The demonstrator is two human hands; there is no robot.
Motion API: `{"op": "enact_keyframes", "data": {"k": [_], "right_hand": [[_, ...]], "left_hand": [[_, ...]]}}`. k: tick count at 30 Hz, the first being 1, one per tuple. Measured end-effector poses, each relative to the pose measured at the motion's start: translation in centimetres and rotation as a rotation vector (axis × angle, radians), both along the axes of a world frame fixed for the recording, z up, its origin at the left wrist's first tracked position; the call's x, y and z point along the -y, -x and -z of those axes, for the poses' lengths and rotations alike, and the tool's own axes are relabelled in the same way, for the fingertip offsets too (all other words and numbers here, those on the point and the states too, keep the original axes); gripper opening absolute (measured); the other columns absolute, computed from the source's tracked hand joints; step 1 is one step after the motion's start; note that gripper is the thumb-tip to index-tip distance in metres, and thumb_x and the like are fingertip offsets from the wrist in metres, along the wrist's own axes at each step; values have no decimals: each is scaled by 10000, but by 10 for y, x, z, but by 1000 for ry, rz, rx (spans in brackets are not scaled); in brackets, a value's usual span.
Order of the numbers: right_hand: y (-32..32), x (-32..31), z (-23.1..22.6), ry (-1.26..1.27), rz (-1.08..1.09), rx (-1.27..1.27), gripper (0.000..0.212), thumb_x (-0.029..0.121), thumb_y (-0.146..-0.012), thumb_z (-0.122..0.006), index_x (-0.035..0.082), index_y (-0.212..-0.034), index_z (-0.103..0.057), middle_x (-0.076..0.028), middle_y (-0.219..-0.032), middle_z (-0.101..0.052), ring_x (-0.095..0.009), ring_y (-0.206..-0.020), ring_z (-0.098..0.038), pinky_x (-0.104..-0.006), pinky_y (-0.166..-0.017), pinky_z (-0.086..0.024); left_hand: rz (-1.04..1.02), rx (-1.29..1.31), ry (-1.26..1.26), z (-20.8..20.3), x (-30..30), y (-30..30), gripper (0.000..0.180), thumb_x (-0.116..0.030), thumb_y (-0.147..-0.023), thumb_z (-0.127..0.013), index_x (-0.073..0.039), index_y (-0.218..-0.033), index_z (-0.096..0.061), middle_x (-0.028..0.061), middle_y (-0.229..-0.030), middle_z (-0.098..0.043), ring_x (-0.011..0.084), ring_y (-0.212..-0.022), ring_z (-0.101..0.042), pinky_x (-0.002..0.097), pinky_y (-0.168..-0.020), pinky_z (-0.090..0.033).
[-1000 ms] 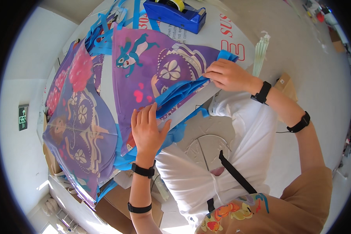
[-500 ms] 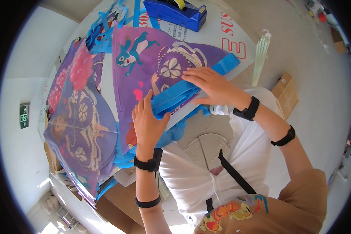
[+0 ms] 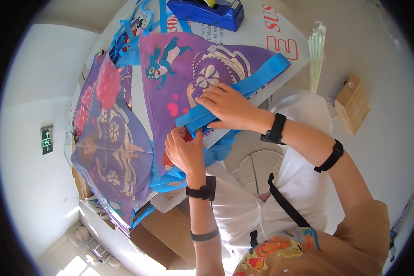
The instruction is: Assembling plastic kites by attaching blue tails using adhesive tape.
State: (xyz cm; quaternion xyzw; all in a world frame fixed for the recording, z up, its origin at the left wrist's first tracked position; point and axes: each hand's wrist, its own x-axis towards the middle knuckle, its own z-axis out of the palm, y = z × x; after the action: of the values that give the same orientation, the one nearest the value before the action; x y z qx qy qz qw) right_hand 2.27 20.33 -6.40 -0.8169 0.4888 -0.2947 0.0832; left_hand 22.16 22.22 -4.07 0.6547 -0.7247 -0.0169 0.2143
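A purple printed triangular sheet [image 3: 158, 101], looking like a kite sail, lies on the work table in front of me. Along its slanted near edge runs a folded blue ribbon strip [image 3: 267, 73]. My right hand [image 3: 232, 108] lies across the strip's middle, fingers stretched over it and thumb spread toward the near edge. At the strip's lower left end, my left hand [image 3: 185, 151] has its fingers curled in, thumb and fingertips pinching that end. The exact grip is partly hidden.
More printed purple sheets [image 3: 112, 152] hang over the table's left side. Loose blue ribbons [image 3: 126, 43] lie behind them. A blue tape dispenser [image 3: 211, 14] stands at the far edge. To the right are a bundle of pale sticks [image 3: 316, 55] and a cardboard box [image 3: 353, 103].
My right hand has slid down-left along the blue ribbon strip. My left hand has moved down to the strip's end and its fingers have curled in. The whole view has shifted slightly.
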Motion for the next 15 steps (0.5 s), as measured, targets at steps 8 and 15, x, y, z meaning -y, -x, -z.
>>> {"op": "enact_keyframes", "data": {"k": [8,15], "right_hand": [[-14,8,8,263,148,-59,312,102,-877,-619,51,-1175,-696,-71,-1084,-677,-241,-1070,-643,-452,-1080,-424],[43,23,4,267,376,-6,299,68,-879,-615,103,-1164,-698,-57,-1071,-717,-245,-1060,-658,-452,-1092,-417]], "left_hand": [[-111,-232,86,15,-10,2,162,-80,-784,-750,-85,-832,-596,29,-807,-634,276,-808,-601,422,-795,-442],[-116,-184,112,24,-14,-10,103,-80,-796,-700,-88,-818,-600,17,-803,-626,275,-846,-593,436,-845,-428]]}}
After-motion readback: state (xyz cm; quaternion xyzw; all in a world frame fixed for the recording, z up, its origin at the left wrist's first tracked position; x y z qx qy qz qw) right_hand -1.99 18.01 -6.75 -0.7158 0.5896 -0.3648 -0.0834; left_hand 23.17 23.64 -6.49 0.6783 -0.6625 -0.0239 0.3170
